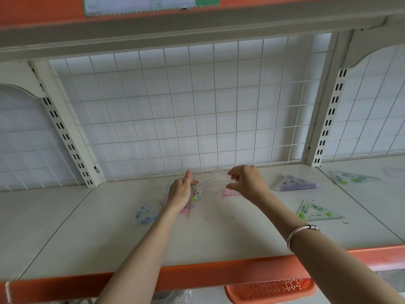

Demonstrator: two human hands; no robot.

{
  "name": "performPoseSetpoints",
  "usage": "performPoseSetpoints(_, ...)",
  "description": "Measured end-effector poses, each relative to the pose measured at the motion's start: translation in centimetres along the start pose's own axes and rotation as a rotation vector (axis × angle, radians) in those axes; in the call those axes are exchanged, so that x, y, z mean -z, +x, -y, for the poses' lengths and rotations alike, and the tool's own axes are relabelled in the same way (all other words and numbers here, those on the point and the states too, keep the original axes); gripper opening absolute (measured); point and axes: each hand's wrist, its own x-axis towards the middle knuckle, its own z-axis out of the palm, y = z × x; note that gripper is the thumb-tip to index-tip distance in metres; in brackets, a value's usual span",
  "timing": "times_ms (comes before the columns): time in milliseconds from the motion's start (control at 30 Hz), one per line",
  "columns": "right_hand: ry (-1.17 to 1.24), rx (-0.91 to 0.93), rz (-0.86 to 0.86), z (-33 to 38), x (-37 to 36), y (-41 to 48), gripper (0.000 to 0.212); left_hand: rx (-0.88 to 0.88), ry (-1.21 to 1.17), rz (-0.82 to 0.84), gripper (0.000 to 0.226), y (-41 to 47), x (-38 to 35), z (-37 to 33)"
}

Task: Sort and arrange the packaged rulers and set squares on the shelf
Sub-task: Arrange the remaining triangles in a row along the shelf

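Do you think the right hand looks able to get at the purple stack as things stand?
Probably yes: the right hand is just left of the purple stack, only bare shelf between them.

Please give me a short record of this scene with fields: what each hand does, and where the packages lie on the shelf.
left hand: grips a pink bundle of packages with green labels
right hand: fingers curved over the pink package; grip unclear
blue package: flat, left of the left hand
purple stack: right of the right hand, near the back
green package: flat, nearer the front
second green package: next section, far right
shelf: white, wire grid behind
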Motion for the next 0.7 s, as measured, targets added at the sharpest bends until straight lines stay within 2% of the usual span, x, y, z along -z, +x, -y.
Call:
performPoseSetpoints(133, 0.010, -0.028, 0.014, -0.3, -0.3, -0.2, 0.040, -0.099, 0.111, -0.041, 0.049, 0.0, 0.2, 1.3)
performPoseSetpoints(233, 0.037, -0.036, 0.025, 0.1, -0.8, -0.2, 0.041, -0.154, 0.105, -0.081, 0.047, 0.0, 1.0, 2.2)
performPoseSetpoints(433, 0.049, -0.019, 0.050, 1.6, -2.0, 0.1, 0.040, -0.107, 0.130, -0.082, 0.045, -0.1, 3.5, 3.5)
performPoseSetpoints(700, 0.045, 0.022, 0.078, 3.6, -3.7, 0.4, 0.040, -0.071, 0.137, -0.168, 0.043, -0.3, 7.6, 5.7)
